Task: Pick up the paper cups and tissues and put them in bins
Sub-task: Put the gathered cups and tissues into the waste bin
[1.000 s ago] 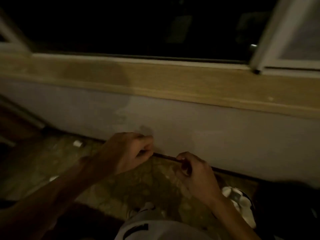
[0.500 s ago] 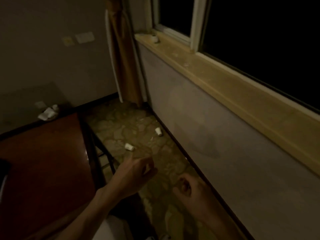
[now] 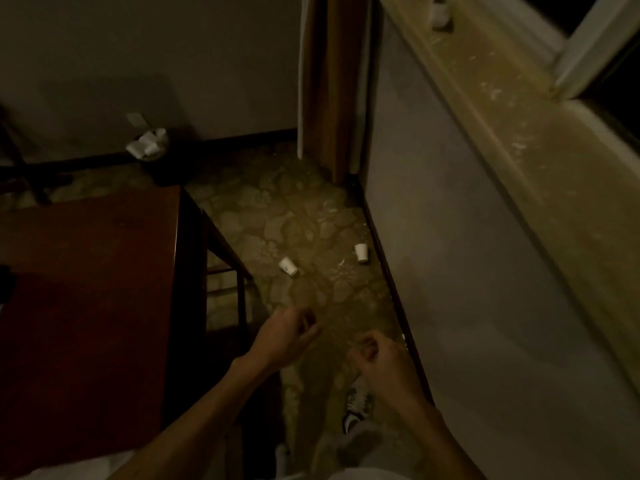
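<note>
1. Head view, hands: both hands are held low over the carpet, near each other but not touching. The left hand [image 3: 284,337] has its fingers curled in toward the palm, and nothing shows in its grasp. The right hand [image 3: 380,358] is bunched into a loose fist, also with nothing visible in it. The light is too dim to rule out something very small inside either one.
2. Head view, cups on the floor: two small white paper cups lie on the patterned carpet [image 3: 298,216] ahead of the hands.
   - The nearer cup [image 3: 288,266] is tipped on its side in the open floor, between the table and the wall.
   - The farther cup [image 3: 361,252] is also tipped over, just beside the dark baseboard [image 3: 388,271] under the window wall.
   - The two lie apart from each other.
3. Head view, windowsill: a third white cup [image 3: 440,15] stands on the far end of the pale windowsill [image 3: 502,109]. It is blurred and partly cut off by the top edge.
4. Head view, bin: a dark bin [image 3: 157,160] sits against the far wall, with crumpled white tissues and cups [image 3: 143,145] showing at its top.
5. Head view, surroundings:
   - A reddish-brown wooden table [image 3: 86,289] fills the left.
   - A brown curtain [image 3: 332,81] hangs in the corner.
   - A white-and-dark shoe [image 3: 358,407] shows below the right hand.
</note>
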